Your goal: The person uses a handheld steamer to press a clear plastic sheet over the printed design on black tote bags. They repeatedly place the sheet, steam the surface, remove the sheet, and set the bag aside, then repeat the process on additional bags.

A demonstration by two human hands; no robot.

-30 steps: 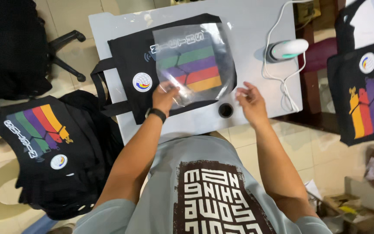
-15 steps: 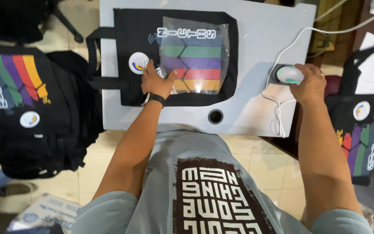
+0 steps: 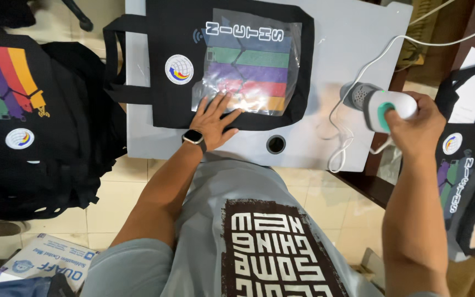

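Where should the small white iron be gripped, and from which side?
Grip the small white iron around its rounded rear handle, from the right, as the right hand does now. The grey soleplate end points left and the cord trails off that end.

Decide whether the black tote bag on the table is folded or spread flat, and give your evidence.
Spread flat. The black tote bag lies open-faced on the grey table, handles out to one side, a clear film sheet smoothed over it under the left hand.

Lighting bright, even, diffuse; source not identifiable. Soft shadow under left hand [image 3: 214,120] on the table [image 3: 331,66]. Glare patches on clear film [image 3: 248,60] just beyond that hand. Focus sharp centrally; slight softness and wide-angle stretch at frame edges, past right hand [image 3: 416,129].
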